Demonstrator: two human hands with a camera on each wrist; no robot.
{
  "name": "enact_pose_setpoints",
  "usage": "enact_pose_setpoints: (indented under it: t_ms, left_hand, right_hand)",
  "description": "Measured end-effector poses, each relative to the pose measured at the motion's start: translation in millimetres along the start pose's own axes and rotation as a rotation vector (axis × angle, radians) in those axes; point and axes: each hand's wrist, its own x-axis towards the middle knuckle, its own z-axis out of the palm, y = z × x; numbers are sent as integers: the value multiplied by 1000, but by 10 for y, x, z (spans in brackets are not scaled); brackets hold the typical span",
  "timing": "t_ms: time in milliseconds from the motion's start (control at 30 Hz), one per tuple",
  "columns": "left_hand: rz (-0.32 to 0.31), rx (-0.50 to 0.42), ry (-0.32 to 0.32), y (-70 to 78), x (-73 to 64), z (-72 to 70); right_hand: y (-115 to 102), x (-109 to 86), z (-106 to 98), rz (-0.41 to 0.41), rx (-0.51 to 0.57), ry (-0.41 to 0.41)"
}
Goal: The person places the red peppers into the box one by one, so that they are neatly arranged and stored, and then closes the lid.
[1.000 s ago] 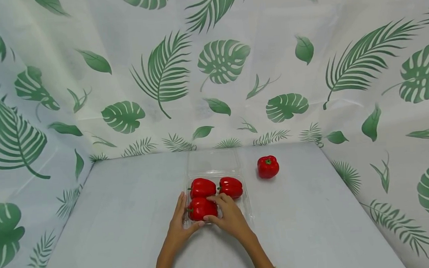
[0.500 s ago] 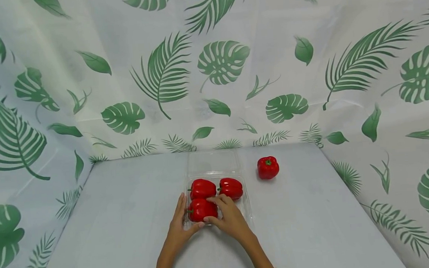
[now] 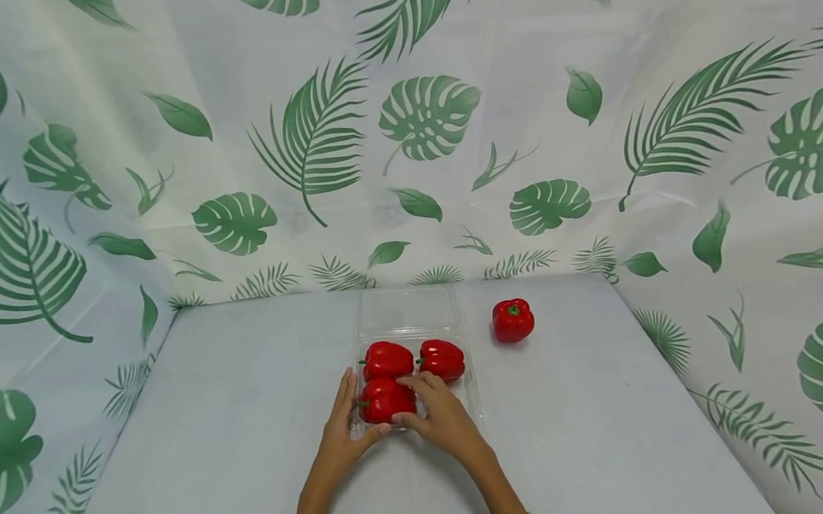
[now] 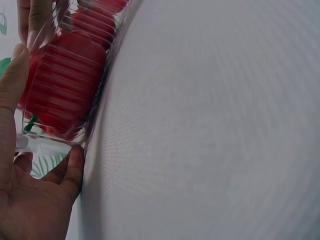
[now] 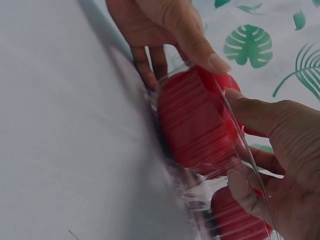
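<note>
A clear plastic clamshell container sits at mid-table, its lid folded back. Three red bell peppers lie inside on their sides: the near-left pepper, the far-left pepper and the right pepper. My left hand holds the container's near-left corner, thumb along the near rim and fingers down the left wall. My right hand reaches inside and grips the near-left pepper, thumb on its near side and fingers over its right end. The right wrist view shows this pepper through the wall.
Another red bell pepper stands upright on the white table, to the right of the lid. A leaf-patterned curtain encloses the table at the back and sides.
</note>
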Motion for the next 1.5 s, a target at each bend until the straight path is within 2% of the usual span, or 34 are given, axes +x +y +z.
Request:
enact_pose_setpoints:
  t_ms: [67, 167, 267, 400, 500, 567, 700, 867, 967, 1200, 1500]
  left_hand:
    - [-1, 1, 2, 2, 4, 0]
    - [-10, 1, 2, 11, 2, -2]
    - [-26, 3, 1, 22, -1, -4]
    - [-40, 1, -3, 31, -1, -2]
    - [-41, 2, -5, 25, -2, 0]
    - [-39, 5, -5, 19, -2, -1]
    - [-37, 7, -6, 9, -3, -2]
    - [-41, 17, -11, 11, -1, -2]
    - [-45, 23, -11, 14, -3, -1]
    - [-48, 0, -5, -10, -4, -1]
    - [-36, -35, -21, -7, 10, 6]
  right_hand:
    - [14, -3, -43, 12, 32, 15]
    - [50, -6, -130, 24, 99, 92]
    - [106, -1, -239, 23, 137, 225]
    - [209, 27, -402, 60, 123, 447]
    - [303, 52, -520, 140, 115, 600]
    - [377, 74, -585, 209, 118, 675]
    - [531, 115, -677, 378, 176, 761]
    - [747, 170, -754, 556, 252, 774]
    - [864, 212, -802, 616, 257, 743]
    - [1071, 343, -811, 665, 299, 627]
    - [1249, 428, -686, 732, 367, 625]
